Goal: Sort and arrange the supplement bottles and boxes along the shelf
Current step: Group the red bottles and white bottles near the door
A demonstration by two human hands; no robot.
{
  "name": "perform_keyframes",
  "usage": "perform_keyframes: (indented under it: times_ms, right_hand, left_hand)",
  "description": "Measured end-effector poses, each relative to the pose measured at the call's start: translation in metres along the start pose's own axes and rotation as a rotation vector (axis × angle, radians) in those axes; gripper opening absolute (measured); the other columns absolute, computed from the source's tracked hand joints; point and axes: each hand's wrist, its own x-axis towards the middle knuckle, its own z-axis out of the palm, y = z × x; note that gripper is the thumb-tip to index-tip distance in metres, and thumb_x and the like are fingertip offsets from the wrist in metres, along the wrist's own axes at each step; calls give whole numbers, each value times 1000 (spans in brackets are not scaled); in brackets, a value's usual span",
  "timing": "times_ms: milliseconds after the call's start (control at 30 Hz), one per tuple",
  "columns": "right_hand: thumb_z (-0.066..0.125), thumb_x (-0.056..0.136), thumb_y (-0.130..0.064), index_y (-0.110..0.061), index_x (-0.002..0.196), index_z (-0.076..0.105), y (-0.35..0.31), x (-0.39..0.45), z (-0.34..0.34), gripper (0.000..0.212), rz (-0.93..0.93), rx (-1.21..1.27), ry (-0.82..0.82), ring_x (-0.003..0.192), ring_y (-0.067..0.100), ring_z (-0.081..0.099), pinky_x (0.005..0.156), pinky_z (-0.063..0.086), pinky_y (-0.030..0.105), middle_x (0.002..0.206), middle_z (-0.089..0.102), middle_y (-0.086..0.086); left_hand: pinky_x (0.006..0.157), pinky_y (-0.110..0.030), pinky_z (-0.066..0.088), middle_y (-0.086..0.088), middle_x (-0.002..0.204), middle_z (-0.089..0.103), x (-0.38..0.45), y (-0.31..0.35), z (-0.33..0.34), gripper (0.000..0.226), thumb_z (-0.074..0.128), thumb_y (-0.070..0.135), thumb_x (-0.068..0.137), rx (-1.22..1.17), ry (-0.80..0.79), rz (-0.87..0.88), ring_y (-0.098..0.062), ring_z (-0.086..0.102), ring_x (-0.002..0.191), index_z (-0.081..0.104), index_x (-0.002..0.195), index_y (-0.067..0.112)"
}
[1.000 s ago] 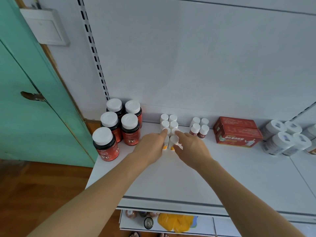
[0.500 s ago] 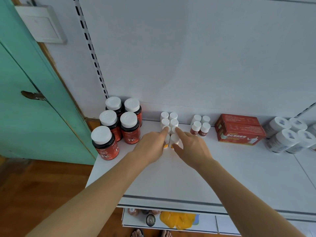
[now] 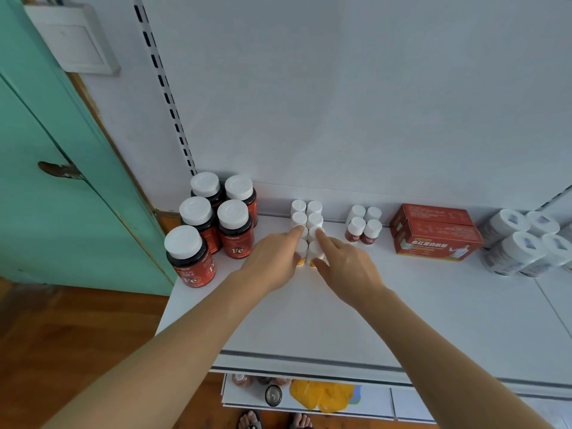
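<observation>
I have both hands at the double column of small white-capped bottles point(image 3: 306, 230), which stands on the white shelf point(image 3: 356, 320) between the large Fe bottles point(image 3: 216, 230) to the left and a group of four small red-labelled bottles point(image 3: 362, 226) to the right. The column's long axis runs from the shelf's back wall straight toward me, two bottles wide and four deep. The left hand point(image 3: 272, 263) lies against the column's left flank, its index fingertip on the cap of the third bottle back. The right hand point(image 3: 348, 269) mirrors it on the right flank, index finger extended onto the neighbouring cap and thumb low beside the front bottle. The fingers of both hands are loosely extended and press on the bottles; neither hand encloses or lifts one. The controlling relation is this: the bottles lie between the two hands, directly ahead of the fingertips, and both hands are equally near. I judge the step in hand to be squaring the column, and that any push should act along its long axis or inward from both flanks at once, since a one-sided push could tip the narrow front bottles, whose orange labels show at their bases. The red box point(image 3: 436, 236) and the wrapped white bottles point(image 3: 520, 243) farther right are well apart from both hands.
</observation>
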Motion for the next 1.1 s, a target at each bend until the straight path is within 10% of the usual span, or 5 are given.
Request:
perform_keyframes:
  times_ms: [233,533,767,1100]
  right_hand:
    - [49,99,-38,-17,151,28,2,-1,0,60,-28,-29,-10,92,32,62,63,48,37,127,57,3]
    - [59,87,-53,-18,156,9,11,16,-32,92,-51,41,-154,129,23,45,85,42,34,147,42,1]
    - [61,89,-43,-18,152,17,4,35,-33,81,-69,-24,-266,111,23,56,78,35,28,126,57,3]
    - [61,89,-45,-18,154,13,5,33,-31,85,-80,-19,-259,109,24,58,80,45,33,126,57,3]
  left_hand:
    - [63,-36,39,-5,101,60,4,-5,2,38,56,24,89,-88,4,22,-30,59,92,39,124,22]
    - [99,-45,45,-4,154,24,25,-4,-16,103,70,41,80,-81,-249,-46,-28,45,130,0,154,27]
    - [79,-35,43,-3,137,43,35,-4,-16,68,70,35,81,-12,-260,-20,-26,52,114,34,138,20]
    - [74,-33,41,-2,129,44,35,-4,-13,65,72,37,80,-34,-241,-41,-24,52,106,37,132,21]
